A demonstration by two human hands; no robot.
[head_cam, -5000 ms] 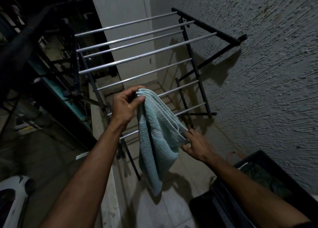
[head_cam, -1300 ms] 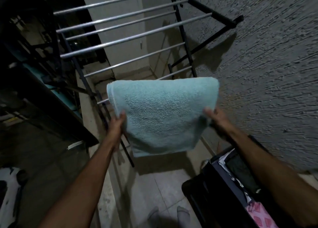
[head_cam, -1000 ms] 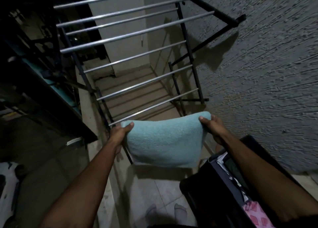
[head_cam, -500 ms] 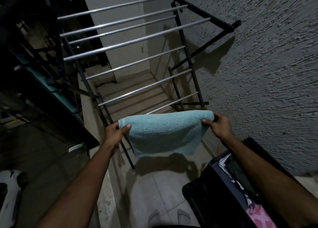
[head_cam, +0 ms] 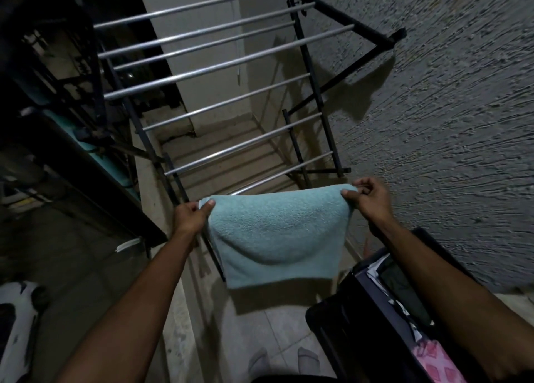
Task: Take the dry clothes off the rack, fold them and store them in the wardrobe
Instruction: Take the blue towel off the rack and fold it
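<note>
Holding a pale blue towel [head_cam: 276, 238] stretched between both hands, a person stands before an emptied drying rack [head_cam: 225, 65] at twelve o'clock. Left hand [head_cam: 190, 216] and right hand [head_cam: 368, 199] each keep a pinching grip on a top corner. Moments ago it hung taller; now it is doubled shorter, so folding looks nearly finished. Plush terry sags softly; the rack's rails are smooth metal. A dark basket [head_cam: 346, 325] of clothes sits at five o'clock.

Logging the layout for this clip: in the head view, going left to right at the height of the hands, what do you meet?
Left hand gripping the towel's corner → light blue towel hanging between the hands → right hand gripping the other corner → rough plastered wall.
</note>
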